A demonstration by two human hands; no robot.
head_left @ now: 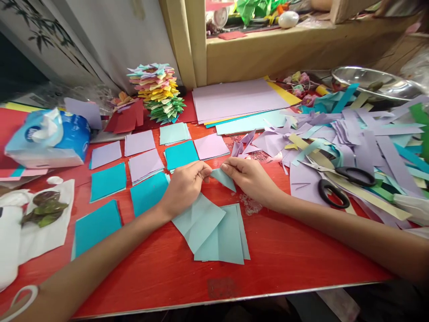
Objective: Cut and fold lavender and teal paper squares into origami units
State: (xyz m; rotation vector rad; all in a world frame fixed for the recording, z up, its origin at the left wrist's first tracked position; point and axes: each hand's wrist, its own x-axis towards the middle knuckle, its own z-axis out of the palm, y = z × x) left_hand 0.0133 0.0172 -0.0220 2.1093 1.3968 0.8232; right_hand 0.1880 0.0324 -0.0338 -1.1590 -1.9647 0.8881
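Between my two hands is a small folded piece of pale blue-green paper [225, 180], held just above the table. My left hand [186, 185] pinches its left end with thumb and fingertips. At the other end, the thumb and fingers of my right hand [250, 179] are closed on the same piece. Several loose pale blue-green paper squares [223, 237] lie fanned out below my hands. Close to my left hand lies a stack of teal paper squares [147, 192]. Folded purple paper pieces [244, 143] rest just beyond my right hand.
Scissors [335, 176] with black handles lie on a heap of paper strips [365, 138] at right. Behind stand a tower of folded paper [161, 94] and large purple sheets [237, 98]. A tissue pack [50, 138] sits left; a metal bowl [375, 82] is at back right.
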